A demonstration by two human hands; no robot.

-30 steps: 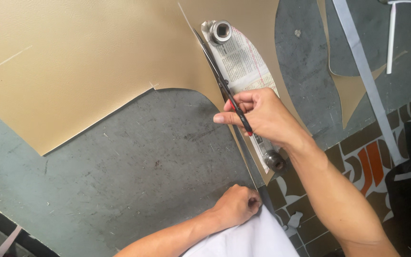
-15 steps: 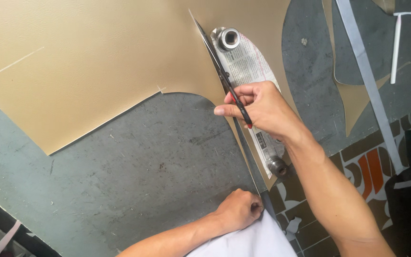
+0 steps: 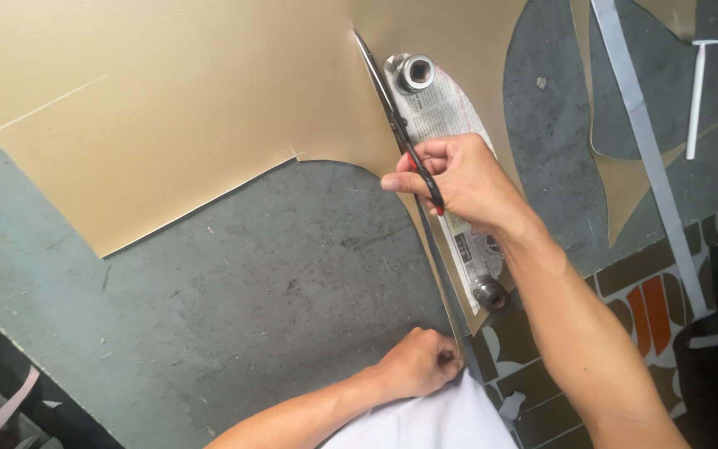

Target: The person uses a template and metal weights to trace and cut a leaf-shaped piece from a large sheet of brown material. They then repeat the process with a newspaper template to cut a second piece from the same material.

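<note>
My right hand [image 3: 467,179] grips black scissors [image 3: 392,116] whose blades point up and away along a cut in a large tan sheet [image 3: 184,108]. A paper-wrapped bar [image 3: 450,166] with metal sockets at both ends lies on the sheet right of the cut, under my hand. My left hand [image 3: 417,362] is closed near the table's front edge, pinching the lower end of the thin cut strip [image 3: 438,266] that runs down from the scissors.
The grey scuffed worktable [image 3: 234,283] shows where the sheet is cut away. Off-cuts of tan material and grey-white strips [image 3: 646,141] lie at the right. A patterned tile floor [image 3: 650,308] shows beyond the table's right edge.
The scissors and my right hand have moved up along the cut line, further into the tan sheet. My left hand stays at the strip's lower end.
</note>
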